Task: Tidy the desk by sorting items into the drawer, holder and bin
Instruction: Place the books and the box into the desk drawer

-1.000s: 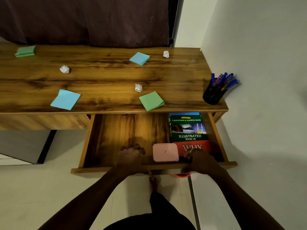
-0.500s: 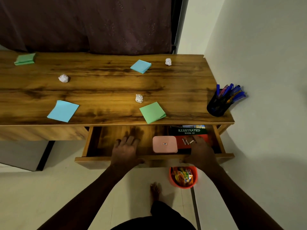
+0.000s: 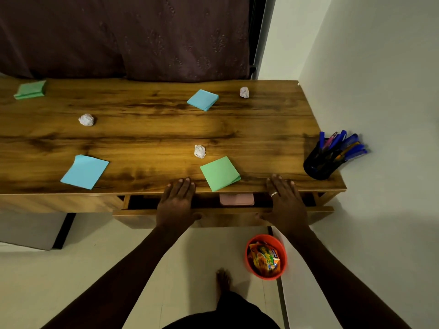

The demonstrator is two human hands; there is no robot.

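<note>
Home study: desk (image 3: 142, 138), curtain (image 3: 118, 36) (bare foot (image 3: 223, 279)).

1. Dim, warm indoor light falls from above and is brightest on the middle of the desk (image 3: 152, 138), where the wood carries a soft sheen.
2. The desk throws a broad, soft shadow on the wall (image 3: 380, 67) below its right end, and the drawer (image 3: 225, 214) gap sits in deep shade.
3. The wide-angle lens bends lines toward the frame edges, and detail is soft throughout.
</note>
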